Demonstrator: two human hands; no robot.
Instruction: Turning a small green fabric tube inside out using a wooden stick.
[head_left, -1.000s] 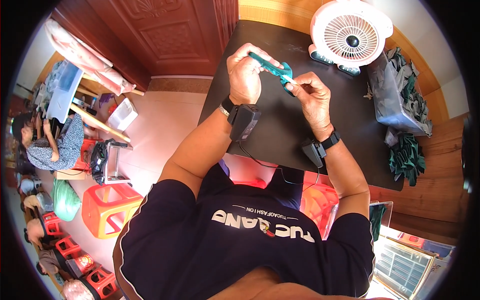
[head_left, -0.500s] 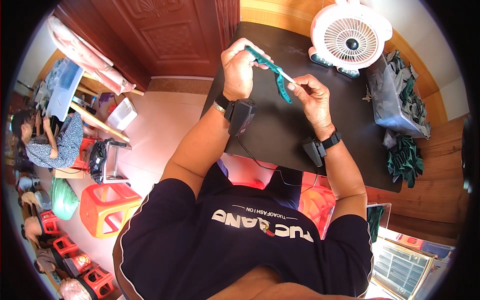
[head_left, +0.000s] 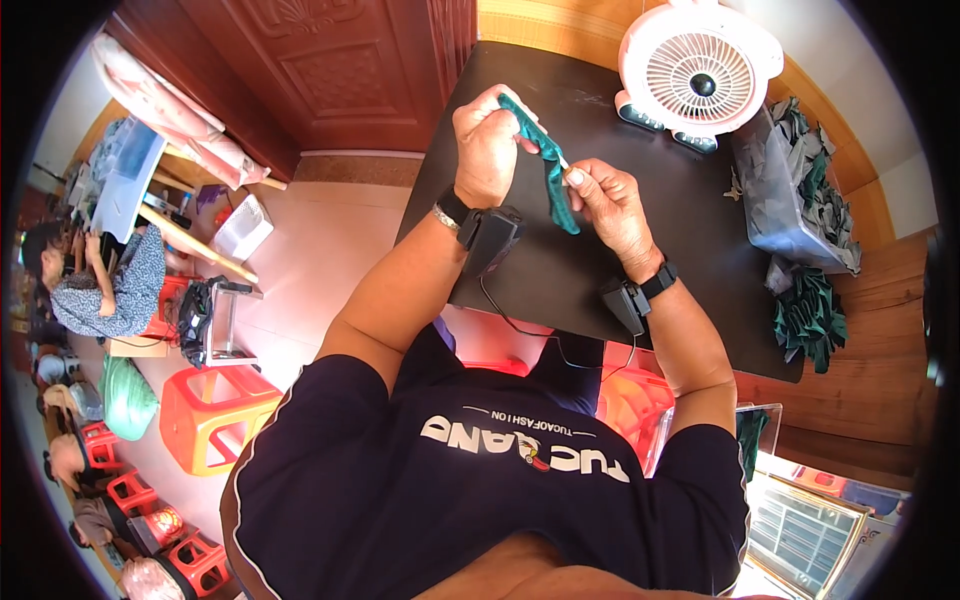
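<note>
Above the table's (head_left: 600,250) near left corner, my left hand (head_left: 487,150) grips the green cloth strip (head_left: 548,165); right hand (head_left: 610,205) pinches a thin stick. Best to keep the strip taut.

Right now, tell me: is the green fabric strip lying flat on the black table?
No, the green fabric strip is held up between left hand and right hand.

I sat in a small home workshop — a black table (head_left: 640,250) pushed against wood-panelled walls, a white fan (head_left: 698,75) on it, a clear bin (head_left: 785,205) heaped with green cloth pieces (head_left: 808,315). Beside me were plastic stools (head_left: 205,415) on a pink tiled floor (head_left: 320,260) — and another person (head_left: 100,285) sat working nearby.
</note>
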